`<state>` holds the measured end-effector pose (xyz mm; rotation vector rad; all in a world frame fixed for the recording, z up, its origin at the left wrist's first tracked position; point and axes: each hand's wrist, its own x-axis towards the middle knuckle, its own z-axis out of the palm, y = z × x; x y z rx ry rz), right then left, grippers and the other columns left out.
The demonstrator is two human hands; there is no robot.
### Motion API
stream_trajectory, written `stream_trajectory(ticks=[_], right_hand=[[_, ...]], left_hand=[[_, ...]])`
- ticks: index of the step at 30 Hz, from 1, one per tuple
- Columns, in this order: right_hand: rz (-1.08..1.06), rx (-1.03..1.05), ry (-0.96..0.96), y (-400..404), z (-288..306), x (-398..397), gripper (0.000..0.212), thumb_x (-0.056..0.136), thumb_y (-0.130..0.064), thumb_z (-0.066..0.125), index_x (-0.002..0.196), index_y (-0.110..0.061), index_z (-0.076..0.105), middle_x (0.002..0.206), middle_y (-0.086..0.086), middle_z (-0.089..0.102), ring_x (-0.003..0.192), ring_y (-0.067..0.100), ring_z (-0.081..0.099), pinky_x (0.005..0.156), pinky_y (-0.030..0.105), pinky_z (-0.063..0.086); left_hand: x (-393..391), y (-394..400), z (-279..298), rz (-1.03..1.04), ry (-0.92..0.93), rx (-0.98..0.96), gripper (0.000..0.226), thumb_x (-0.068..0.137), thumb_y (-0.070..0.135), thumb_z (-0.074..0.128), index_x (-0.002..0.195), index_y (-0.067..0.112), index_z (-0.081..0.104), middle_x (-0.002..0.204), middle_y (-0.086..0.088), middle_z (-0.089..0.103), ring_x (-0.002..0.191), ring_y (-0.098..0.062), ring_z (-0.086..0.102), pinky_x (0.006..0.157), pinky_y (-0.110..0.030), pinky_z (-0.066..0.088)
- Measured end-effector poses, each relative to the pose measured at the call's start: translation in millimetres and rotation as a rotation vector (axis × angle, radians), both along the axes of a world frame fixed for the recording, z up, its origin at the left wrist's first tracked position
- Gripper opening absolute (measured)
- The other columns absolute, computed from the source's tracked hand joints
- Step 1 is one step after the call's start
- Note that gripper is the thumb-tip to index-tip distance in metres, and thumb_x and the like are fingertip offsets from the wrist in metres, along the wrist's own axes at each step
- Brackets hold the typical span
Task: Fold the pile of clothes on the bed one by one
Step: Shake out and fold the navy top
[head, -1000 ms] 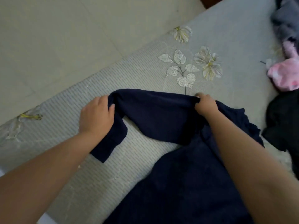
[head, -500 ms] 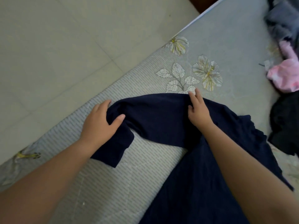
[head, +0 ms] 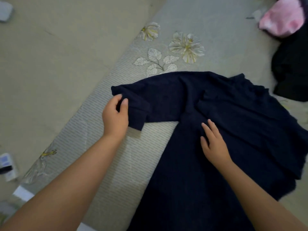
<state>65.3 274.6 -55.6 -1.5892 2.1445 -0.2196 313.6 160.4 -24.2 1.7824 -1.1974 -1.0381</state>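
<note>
Left hand [head: 115, 117]: fingers pinching navy garment [head: 208, 147] sleeve, tips hidden.
Right hand [head: 215, 144]: fingers spread flat.
Garment hem: cut off below.

I see the bed [head: 116, 157], its grey cover printed with flowers. A navy garment [head: 208, 147] lies spread on it; a black garment [head: 291, 69] and a pink garment [head: 283, 19] lie at its far right.

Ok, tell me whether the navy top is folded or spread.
Mostly spread: navy top lies flat on bed, only the sleeve doubled over.
</note>
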Motion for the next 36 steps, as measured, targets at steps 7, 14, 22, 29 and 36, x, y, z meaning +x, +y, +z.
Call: stream_trajectory(ticks=[7, 14, 22, 29, 36], right_hand=[[-0.334, -0.059, -0.056, 93.4, 41.4, -116.1, 0.038, 0.092, -0.002, 0.046, 0.13, -0.003, 0.047, 0.146, 0.009, 0.033, 0.135, 0.024, 0.03, 0.106, 0.033, 0.028], [-0.778, -0.119, -0.182, 186.6, 52.6, -199.4, 0.03, 0.089, 0.007, 0.044, 0.118, 0.008, 0.053, 0.123, 0.024, 0.053, 0.116, 0.036, 0.048, 0.093, 0.033, 0.034], [-0.788, -0.186, -0.188, 175.6, 19.0, -212.0, 0.029, 0.089, 0.0, 0.052, 0.116, 0.007, 0.055, 0.113, 0.022, 0.058, 0.106, 0.034, 0.053, 0.091, 0.034, 0.039], [-0.396, -0.063, 0.159, 115.8, -5.7, -230.9, 0.036, 0.09, -0.008, 0.053, 0.125, 0.0, 0.053, 0.136, 0.021, 0.045, 0.132, 0.037, 0.034, 0.107, 0.053, 0.023], [-0.491, 0.149, 0.25, 64.4, -16.5, -267.9, 0.045, 0.094, -0.017, 0.043, 0.137, -0.007, 0.038, 0.142, 0.014, 0.038, 0.134, 0.027, 0.029, 0.11, 0.048, 0.012]], left_hand=[[-181.2, 20.5, 78.7, -0.4, 0.104, -0.165, 0.031, 0.089, 0.014, 0.056, 0.118, 0.002, 0.059, 0.112, 0.002, 0.057, 0.103, -0.007, 0.05, 0.087, -0.009, 0.034], [-351.9, 111.2, 107.5, -1.229, 0.49, 0.371, 0.058, 0.092, 0.017, 0.052, 0.143, 0.021, 0.025, 0.146, -0.003, 0.033, 0.124, -0.011, 0.041, 0.097, -0.018, 0.036], [-254.1, 120.2, -15.6, -1.164, -0.828, -0.075, 0.053, 0.084, 0.013, 0.061, 0.134, 0.008, 0.044, 0.144, -0.016, 0.035, 0.135, -0.031, 0.028, 0.108, -0.045, 0.026], [-212.6, 65.4, -46.1, -1.07, -1.115, 0.03, 0.053, 0.091, 0.017, 0.05, 0.141, 0.015, 0.033, 0.151, -0.012, 0.022, 0.14, -0.031, 0.013, 0.104, -0.056, 0.02], [-240.1, 13.3, -32.1, -1.128, -1.178, -0.087, 0.03, 0.087, 0.02, 0.044, 0.112, 0.009, 0.056, 0.11, -0.01, 0.058, 0.096, -0.028, 0.053, 0.071, -0.035, 0.039]])
